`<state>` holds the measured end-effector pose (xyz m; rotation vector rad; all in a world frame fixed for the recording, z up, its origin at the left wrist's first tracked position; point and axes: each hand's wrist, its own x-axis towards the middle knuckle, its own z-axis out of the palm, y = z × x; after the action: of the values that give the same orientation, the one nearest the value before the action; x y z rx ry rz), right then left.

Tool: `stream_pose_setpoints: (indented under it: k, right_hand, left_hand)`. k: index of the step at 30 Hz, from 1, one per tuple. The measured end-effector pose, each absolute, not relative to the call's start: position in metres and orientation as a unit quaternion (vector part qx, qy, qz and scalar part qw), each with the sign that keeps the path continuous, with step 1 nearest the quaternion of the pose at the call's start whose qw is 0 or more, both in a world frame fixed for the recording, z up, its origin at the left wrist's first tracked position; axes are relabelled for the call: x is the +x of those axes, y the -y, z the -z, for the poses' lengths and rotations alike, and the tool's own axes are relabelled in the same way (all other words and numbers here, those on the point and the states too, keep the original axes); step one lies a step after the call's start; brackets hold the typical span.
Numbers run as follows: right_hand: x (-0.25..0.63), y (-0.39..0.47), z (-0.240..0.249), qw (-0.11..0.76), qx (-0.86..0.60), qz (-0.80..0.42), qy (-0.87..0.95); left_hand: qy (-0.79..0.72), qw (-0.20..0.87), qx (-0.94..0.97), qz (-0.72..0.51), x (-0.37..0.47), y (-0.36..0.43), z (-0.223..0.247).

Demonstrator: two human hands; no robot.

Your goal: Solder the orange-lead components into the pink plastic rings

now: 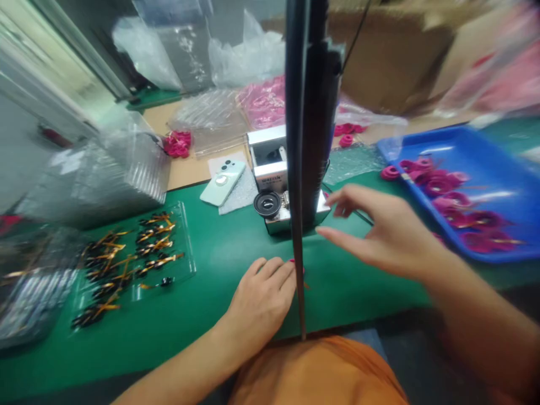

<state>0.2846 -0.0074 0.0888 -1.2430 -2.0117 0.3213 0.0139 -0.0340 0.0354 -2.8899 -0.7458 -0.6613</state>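
My left hand (265,295) rests low over the green mat with its fingers curled together. At its fingertips a sliver of a small pink part (292,261) shows, with an orange strip (306,286) just beyond; a dark upright bar (310,140) hides most of it. To the right, my right hand (379,233) hangs in the air, thumb and fingers apart, holding nothing. It is nearest to a small white-and-silver device (280,222) with a round black eyepiece (267,203), partly covered by the bar.
Black parts with orange flex strips (112,264) lie in a clear tray at left. A blue tray (506,169) holding pink parts (453,197) stands at right. Behind are a pale green phone (223,183), an open box (270,174), stacked clear trays (130,163) and bagged pink parts (265,101).
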Motion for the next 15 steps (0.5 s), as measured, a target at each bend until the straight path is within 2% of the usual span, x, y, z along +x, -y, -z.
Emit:
stream_pose_setpoints:
  k: [2, 5, 8, 10, 15]
  right_hand:
    - [0.276, -0.011, -0.102, 0.450, -0.489, -0.104, 0.740]
    - [0.246, -0.035, -0.106, 0.520, -0.427, -0.195, 0.714]
    - [0.226, -0.042, -0.101, 0.589, -0.416, -0.217, 0.658]
    - [0.227, -0.039, -0.098, 0.594, -0.414, -0.252, 0.642]
    - [0.247, -0.032, -0.103, 0.519, -0.398, -0.457, 0.603]
  left_hand:
    - [0.266, 0.021, -0.935, 0.235, 0.013, 0.030, -0.029]
    - [0.301, -0.032, -0.919, 0.252, 0.011, 0.021, -0.023]
    - [0.286, -0.096, -0.925, 0.230, 0.010, 0.015, -0.022]
    - [0.273, -0.129, -0.928, 0.219, 0.009, 0.013, -0.019]
    - [0.266, -0.158, -0.910, 0.277, 0.011, 0.013, -0.005]
